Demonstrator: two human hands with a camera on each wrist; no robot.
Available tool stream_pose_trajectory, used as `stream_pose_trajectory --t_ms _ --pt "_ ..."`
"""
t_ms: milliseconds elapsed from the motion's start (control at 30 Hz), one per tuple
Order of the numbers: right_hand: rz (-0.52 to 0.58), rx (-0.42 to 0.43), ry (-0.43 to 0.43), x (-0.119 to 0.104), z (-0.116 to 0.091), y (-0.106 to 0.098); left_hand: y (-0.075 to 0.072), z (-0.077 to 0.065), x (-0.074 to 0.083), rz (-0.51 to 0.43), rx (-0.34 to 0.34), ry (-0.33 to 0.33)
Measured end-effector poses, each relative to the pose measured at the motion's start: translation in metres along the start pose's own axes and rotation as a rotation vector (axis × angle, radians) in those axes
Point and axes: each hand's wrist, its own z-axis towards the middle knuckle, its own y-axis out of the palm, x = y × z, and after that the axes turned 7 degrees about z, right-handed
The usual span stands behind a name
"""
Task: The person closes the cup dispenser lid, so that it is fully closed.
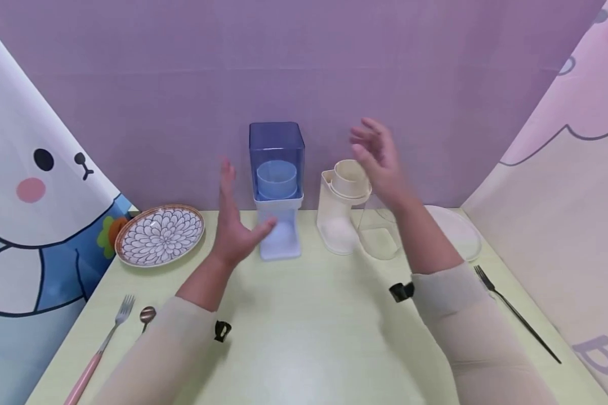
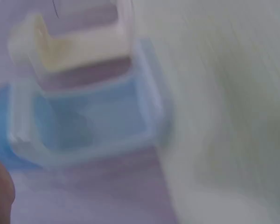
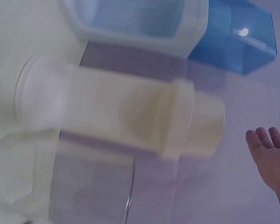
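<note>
My left hand [image 1: 235, 233] hangs in the air with thumb spread from the fingers, just left of a light-blue stand [image 1: 280, 228] and holding nothing. A clear blue box-shaped cover [image 1: 276, 135] surrounds a round cup-like part [image 1: 276, 179] on that stand. Higher up, my right hand [image 1: 380, 160] is raised with loosely bent fingers, also holding nothing. Below and left of it stands a cream stand [image 1: 334, 216] with a round cream cup-like top [image 1: 351, 179]. A transparent container [image 1: 380, 242] is beside this stand, partly behind my right hand's forearm. In the left wrist view, the blue stand [image 2: 93, 112] is blurred.
A patterned plate [image 1: 159, 236] lies at the back left; a pale plate [image 1: 456, 233] is at the back right, partly covered by my arm. A pink-handled fork [image 1: 98, 354] and a spoon [image 1: 147, 315] lie left. A dark fork [image 1: 519, 315] lies right. A purple backdrop [image 1: 182, 112] rises behind.
</note>
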Motion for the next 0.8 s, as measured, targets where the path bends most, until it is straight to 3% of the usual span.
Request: stream_pose_trajectory --t_ms 100,167,200,300,367,533,633,733,800 --pt "-0.051 0.086 0.011 0.005 -0.013 -0.029 0.018 0.000 0.015 0.065 -0.043 0.265" --pt "-0.103 0.117 0.061 0.011 -0.022 -0.047 0.032 -0.001 0.022 0.085 -0.141 0.328" --pt "-0.135 0.122 0.093 0.014 -0.027 -0.055 0.039 -0.003 0.025 0.080 -0.199 0.309" --pt "-0.242 0.101 0.205 0.029 -0.039 -0.074 0.060 -0.004 0.032 0.044 -0.360 0.105" --pt "-0.291 0.052 0.294 0.042 -0.046 -0.084 0.075 -0.002 0.031 0.014 -0.409 -0.062" --pt "-0.266 -0.069 0.514 0.076 -0.063 -0.098 0.110 0.008 0.017 -0.073 -0.394 -0.395" --pt "-0.235 -0.115 0.596 0.090 -0.072 -0.100 0.127 0.014 0.008 -0.119 -0.373 -0.578" --pt "-0.218 -0.139 0.603 0.097 -0.076 -0.099 0.137 0.020 0.002 -0.132 -0.347 -0.695" --pt "-0.217 -0.151 0.599 0.099 -0.078 -0.098 0.142 0.024 -0.002 -0.120 -0.329 -0.712"
